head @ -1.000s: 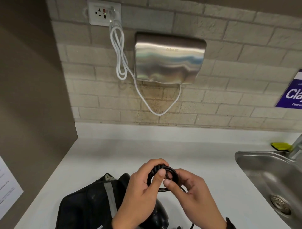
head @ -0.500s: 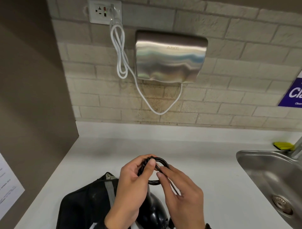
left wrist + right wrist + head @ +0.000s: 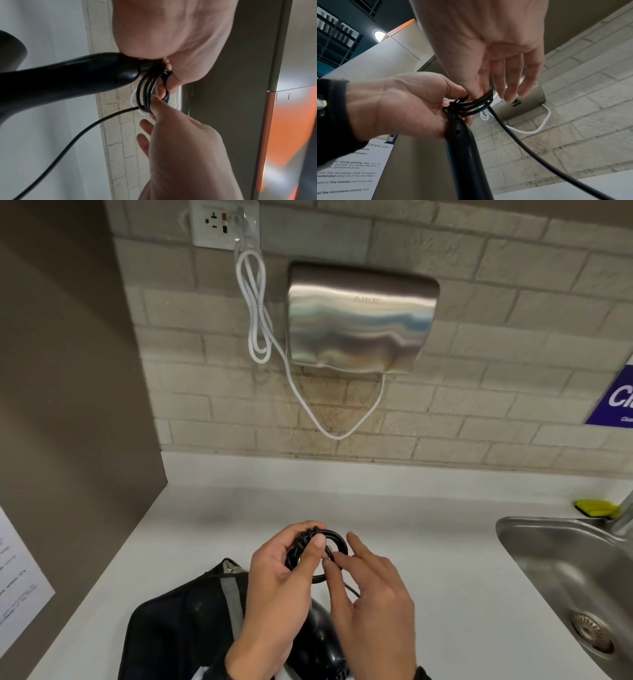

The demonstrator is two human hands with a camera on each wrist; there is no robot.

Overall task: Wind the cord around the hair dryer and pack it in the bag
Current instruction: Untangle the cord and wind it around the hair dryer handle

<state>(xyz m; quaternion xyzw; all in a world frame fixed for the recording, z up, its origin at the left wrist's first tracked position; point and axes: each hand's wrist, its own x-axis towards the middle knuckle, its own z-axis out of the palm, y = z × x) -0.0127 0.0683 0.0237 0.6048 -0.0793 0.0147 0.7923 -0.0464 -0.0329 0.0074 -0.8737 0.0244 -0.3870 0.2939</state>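
Observation:
My left hand (image 3: pixel 306 547) grips a small coil of black cord (image 3: pixel 334 537) bunched at the end of the hair dryer handle (image 3: pixel 77 75), thumb pressed over the loops. My right hand (image 3: pixel 337 558) pinches the cord at the coil between thumb and forefinger, its other fingers straight and spread. The loose cord (image 3: pixel 530 150) trails down from the coil under the right hand. The glossy black dryer body (image 3: pixel 322 640) hangs below my hands, beside the black bag (image 3: pixel 178 635) with a grey strap on the white counter (image 3: pixel 212 525).
A steel sink (image 3: pixel 548 546) is set into the counter at the right, with a yellow sponge (image 3: pixel 594 506) behind it. A steel hand dryer (image 3: pixel 359 316) and its white cable (image 3: pixel 260 313) hang on the brick wall. A brown panel (image 3: pixel 68 405) closes the left side.
Both hands have shifted a little left and away from me with the coil. The right hand's outer fingers have straightened and spread while its thumb and forefinger stay at the loops.

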